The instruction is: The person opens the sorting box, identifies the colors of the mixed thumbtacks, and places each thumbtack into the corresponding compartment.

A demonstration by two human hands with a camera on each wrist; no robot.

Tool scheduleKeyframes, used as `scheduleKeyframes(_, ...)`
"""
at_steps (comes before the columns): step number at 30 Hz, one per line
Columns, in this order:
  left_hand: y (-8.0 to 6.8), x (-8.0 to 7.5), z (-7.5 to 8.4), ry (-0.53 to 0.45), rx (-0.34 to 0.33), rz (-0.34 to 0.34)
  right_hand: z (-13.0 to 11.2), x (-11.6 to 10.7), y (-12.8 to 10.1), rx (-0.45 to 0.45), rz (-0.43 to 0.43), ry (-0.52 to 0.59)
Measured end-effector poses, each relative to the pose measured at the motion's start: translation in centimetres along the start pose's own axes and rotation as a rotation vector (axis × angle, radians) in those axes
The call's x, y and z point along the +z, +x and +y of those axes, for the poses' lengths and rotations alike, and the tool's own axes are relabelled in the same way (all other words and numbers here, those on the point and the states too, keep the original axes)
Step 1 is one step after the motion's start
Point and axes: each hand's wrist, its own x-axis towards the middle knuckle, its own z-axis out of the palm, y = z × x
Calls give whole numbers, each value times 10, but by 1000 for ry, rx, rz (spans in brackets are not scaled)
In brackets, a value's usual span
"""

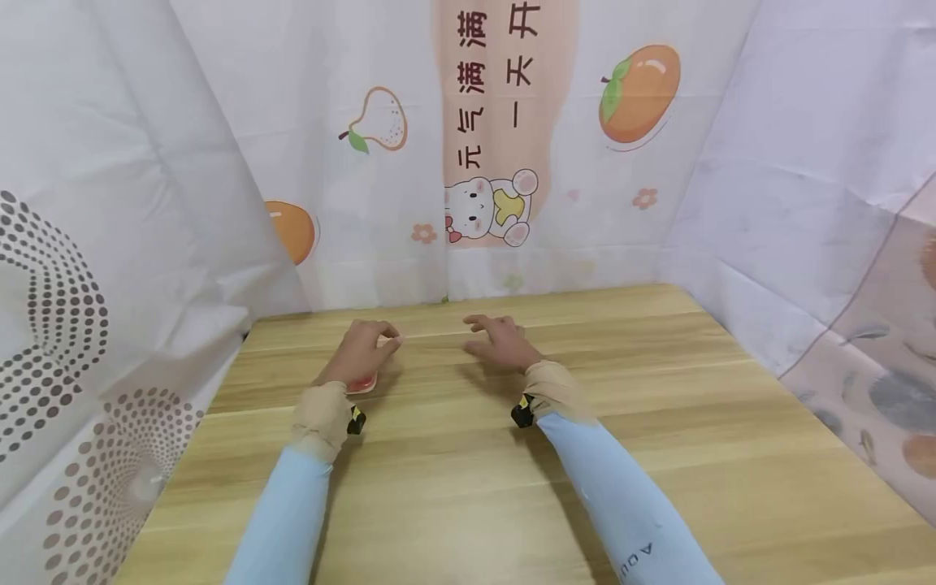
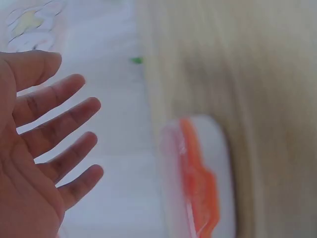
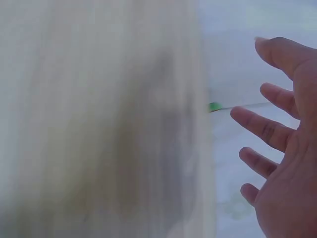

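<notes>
A wooden table (image 1: 512,455) is walled in by printed sheets — a dotted one to its left, a fruit-and-bear curtain (image 1: 486,162) at its far edge, a pale one to its right. On the table, toward the far edge, lies a small white-and-orange packet (image 2: 198,178), with a tiny green speck (image 2: 136,60) beyond it where the table meets the curtain.

The left hand (image 1: 360,351) hovers right over the packet — in the wrist view its fingers (image 2: 59,124) are spread and straight, holding nothing. The right hand (image 1: 500,341) is just beside it, palm down above bare wood, fingers (image 3: 262,129) splayed and empty. Both forearms wear light-blue sleeves.
</notes>
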Motion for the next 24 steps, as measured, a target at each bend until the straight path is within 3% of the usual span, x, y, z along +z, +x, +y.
scheduleKeyframes(6,-3,-11,-11,-32,9,36,2,-8,2,-63,81,114)
scheduleKeyframes(15,-5,-22,-23,-49,-6,65,4,-23,2,-149,94,56)
scheduleKeyframes(24,-16,-24,-34,-40,-46,-87,10,-21,-2,-150,22,102)
